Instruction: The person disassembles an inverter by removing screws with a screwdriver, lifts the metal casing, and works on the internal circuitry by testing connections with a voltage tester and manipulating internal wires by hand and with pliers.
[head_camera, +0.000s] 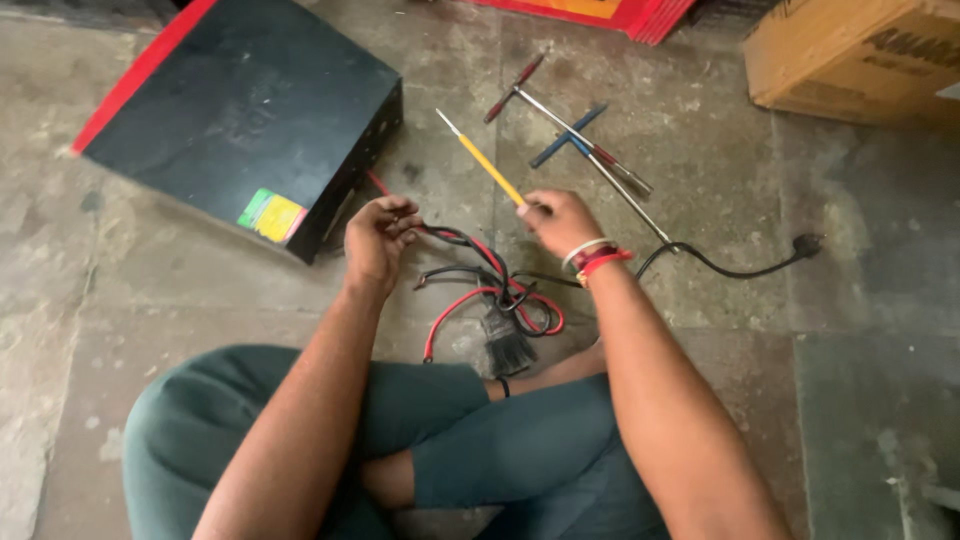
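Note:
My left hand (379, 238) is closed around the ends of red and black cables (497, 291), which loop over the stone floor in front of my crossed legs. My right hand (556, 220) grips a yellow-handled screwdriver (482, 159) whose metal tip points up and to the left, toward the black metal box (250, 110). The box lies tilted on the floor at the upper left, with a coloured sticker on its near corner. A black paintbrush (507, 340) lies under the cable loops.
Two T-handle wrenches, one with red grips (571, 128) and one with blue grips (600, 160), lie crossed beyond my right hand. A black power cord with a plug (806, 243) runs right. A cardboard box (860, 55) stands top right; a red board (600, 12) at top.

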